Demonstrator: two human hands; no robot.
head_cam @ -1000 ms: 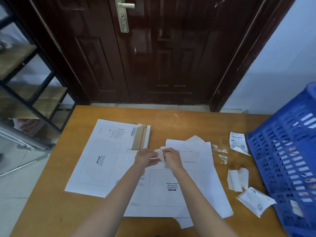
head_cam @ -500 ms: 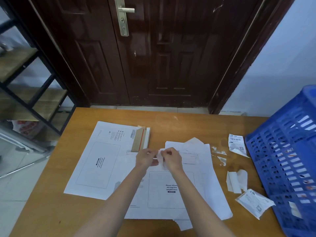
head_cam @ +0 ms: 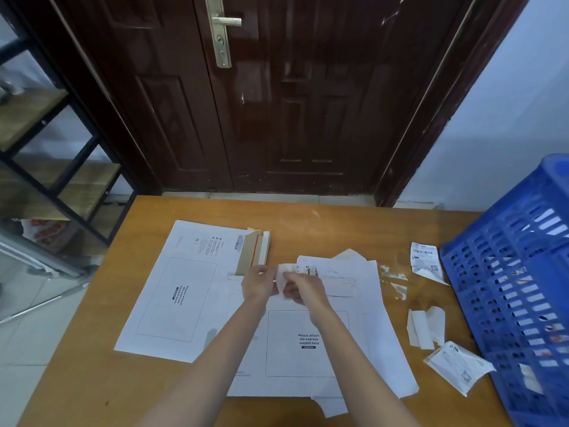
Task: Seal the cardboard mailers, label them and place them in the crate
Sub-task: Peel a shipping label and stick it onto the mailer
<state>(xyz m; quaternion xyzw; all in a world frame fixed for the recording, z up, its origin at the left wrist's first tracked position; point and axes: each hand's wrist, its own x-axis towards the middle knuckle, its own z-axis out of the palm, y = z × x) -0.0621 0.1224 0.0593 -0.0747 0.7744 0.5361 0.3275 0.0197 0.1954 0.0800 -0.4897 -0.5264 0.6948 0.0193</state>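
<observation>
Pinching a small white label point(head_cam: 284, 277) between both hands over the middle of the wooden table point(head_cam: 308, 217): left hand point(head_cam: 258, 283) with fingers curled onto the label's left edge, right hand point(head_cam: 303, 289) with fingertips clamped on its lower right part, the two hands almost touching. Held just above the top end of the near cardboard mailer point(head_cam: 308, 343), lying flat and printed with a box reading "Please attach sto express waybill here". Resting on loose white sheets point(head_cam: 381, 318) that stick out to the right and below. Lying to the left, partly under the near one, a second mailer point(head_cam: 184, 291), turned sideways, its brown flap with a red strip point(head_cam: 252, 251) open at the far right corner. Scattered to the right: a printed label point(head_cam: 426, 261) near the crate, torn backing scraps point(head_cam: 394, 282), folded white strips point(head_cam: 426, 328) and a crumpled label point(head_cam: 458, 365). Standing at the right edge of the table, a blue plastic crate point(head_cam: 517, 288) with slotted walls, tilted in view. Beyond the table, a dark wooden door point(head_cam: 292, 103) with a metal handle point(head_cam: 223, 29); at left, a black-framed shelf point(head_cam: 46, 155)
</observation>
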